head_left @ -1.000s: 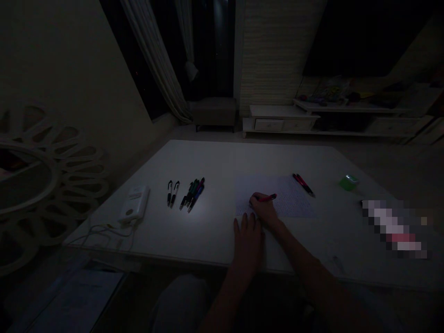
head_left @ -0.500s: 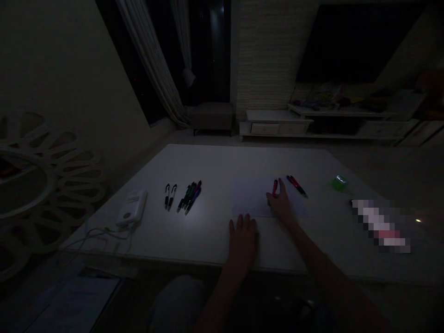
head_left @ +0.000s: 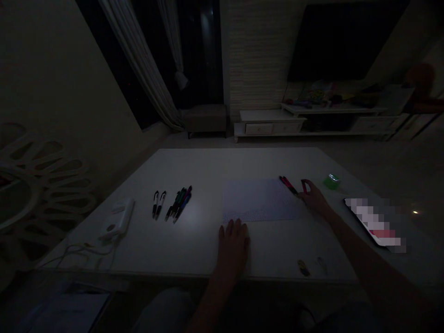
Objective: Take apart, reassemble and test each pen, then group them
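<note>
My left hand point(head_left: 233, 243) lies flat on the table, fingers spread, its fingertips at the near edge of a sheet of paper point(head_left: 256, 196). Off the paper's right side, my right hand point(head_left: 314, 199) pinches a red pen point(head_left: 304, 186); its lower end is hidden by the fingers. Two more red-and-black pens point(head_left: 288, 184) lie side by side just left of that hand, across the paper's right edge. On the left part of the table are two white-and-black pens point(head_left: 159, 205) and a cluster of dark green, purple and blue pens point(head_left: 179, 203).
A white box-shaped device point(head_left: 120, 217) with cables point(head_left: 83, 248) stands at the table's left. To the right are a green translucent object point(head_left: 332, 181) and a phone-like device point(head_left: 374, 224) with a blurred screen. Small items point(head_left: 303, 267) lie near the front edge point(head_left: 270, 278).
My right hand has moved right with the red pen, from above the paper to beyond the two red pens. My left hand stays flat. The camera view has shifted slightly.
</note>
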Tool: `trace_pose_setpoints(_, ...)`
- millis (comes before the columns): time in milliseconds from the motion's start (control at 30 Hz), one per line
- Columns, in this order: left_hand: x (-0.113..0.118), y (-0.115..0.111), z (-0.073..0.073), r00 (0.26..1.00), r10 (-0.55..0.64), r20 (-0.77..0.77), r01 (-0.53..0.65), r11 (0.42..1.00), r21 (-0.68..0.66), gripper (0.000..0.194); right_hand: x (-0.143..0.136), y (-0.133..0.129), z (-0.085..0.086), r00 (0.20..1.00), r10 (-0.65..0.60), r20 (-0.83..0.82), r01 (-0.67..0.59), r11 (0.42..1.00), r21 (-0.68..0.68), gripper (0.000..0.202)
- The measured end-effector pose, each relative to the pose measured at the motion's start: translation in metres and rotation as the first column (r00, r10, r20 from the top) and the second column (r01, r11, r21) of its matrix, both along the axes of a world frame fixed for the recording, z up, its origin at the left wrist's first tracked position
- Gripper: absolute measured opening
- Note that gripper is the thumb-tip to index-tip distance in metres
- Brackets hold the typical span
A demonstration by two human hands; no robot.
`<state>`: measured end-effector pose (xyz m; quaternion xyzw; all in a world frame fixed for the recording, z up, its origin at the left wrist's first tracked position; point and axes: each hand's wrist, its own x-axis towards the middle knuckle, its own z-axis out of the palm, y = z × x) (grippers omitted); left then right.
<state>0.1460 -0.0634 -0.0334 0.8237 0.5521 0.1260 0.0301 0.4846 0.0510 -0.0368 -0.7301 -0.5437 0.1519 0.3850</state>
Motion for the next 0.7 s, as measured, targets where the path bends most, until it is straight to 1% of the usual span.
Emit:
trace_pose_setpoints(67, -0.001, 0.001, 0.001, 1.0, 0.004, -0.004, -0.004, 1.0, 0.007, 0.035, 0.008, 0.005, -0.004, 0.994, 0.026, 0.102, -0.025, 1.0, -0.005, 0.058)
trace_pose_setpoints(133, -0.001, 0.001, 0.001, 1.0, 0.005, -0.005, -0.005, 1.0, 0.013, 0.035, 0.014, 0.011, -0.008, 0.985, 0.059, 0.163, -0.056, 0.998, -0.023, 0.055)
trace_pose_setpoints(267, -0.003, -0.001, 0.003, 1.0, -0.003, 0.0, 0.003, 1.0, 0.019, 0.035, 0.02, 0.024, -0.012, 0.955, 0.048, 0.292, -0.04, 0.999, -0.033, 0.053)
trace_pose_setpoints(333, -0.003, -0.001, 0.004, 1.0, -0.005, 0.0, 0.005, 1.0, 0.017, 0.034, 0.022, 0.03, -0.014, 0.942, 0.044, 0.333, -0.033, 0.999, -0.039, 0.053)
trace_pose_setpoints(467, -0.004, 0.0, 0.004, 1.0, -0.002, 0.001, 0.002, 1.0, 0.017, 0.034, 0.018, 0.037, -0.013, 0.931, 0.045, 0.361, -0.009, 0.995, -0.102, 0.05)
trace_pose_setpoints(567, -0.004, 0.001, 0.003, 1.0, 0.0, 0.002, 0.0, 1.0, 0.027, 0.035, 0.011, 0.04, -0.009, 0.917, 0.062, 0.395, -0.012, 0.992, -0.128, 0.057)
trace_pose_setpoints(700, -0.005, 0.001, 0.002, 1.0, -0.001, 0.004, 0.001, 1.0, 0.027, 0.034, -0.001, 0.04, -0.003, 0.891, 0.082, 0.446, 0.011, 0.979, -0.202, 0.069)
